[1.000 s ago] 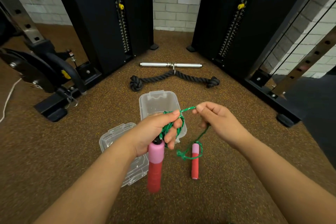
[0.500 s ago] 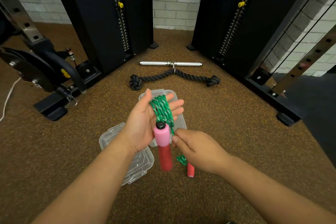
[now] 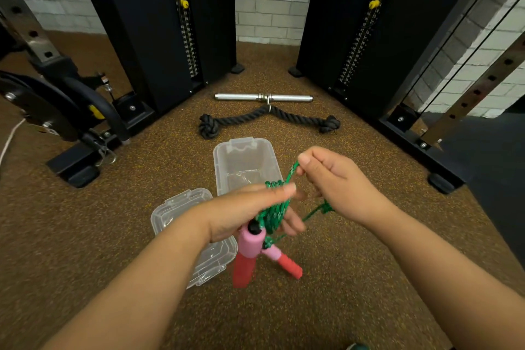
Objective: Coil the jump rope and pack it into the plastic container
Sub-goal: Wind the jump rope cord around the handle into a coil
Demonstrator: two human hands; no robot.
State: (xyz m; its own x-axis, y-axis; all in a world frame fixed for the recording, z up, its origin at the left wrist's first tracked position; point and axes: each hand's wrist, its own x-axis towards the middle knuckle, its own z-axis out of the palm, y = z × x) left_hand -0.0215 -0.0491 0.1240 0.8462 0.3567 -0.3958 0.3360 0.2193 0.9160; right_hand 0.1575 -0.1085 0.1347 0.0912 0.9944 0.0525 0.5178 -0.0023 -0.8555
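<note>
Swung back up and rightward since half a second ago: right hand (image 3: pixel 338 185), fingers pinching jump rope (image 3: pixel 274 209). Left hand (image 3: pixel 250 212) clamped around coils. Mostly wound; short tail and second handle (image 3: pixel 281 260) left. Plastic container (image 3: pixel 244 162) open on floor, nothing packed.

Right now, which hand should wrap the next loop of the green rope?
The right hand, probably. It pinches the free stretch of green rope above the coil. The left hand is busy gripping the coil and one pink handle, so it works best as the holder.
</note>
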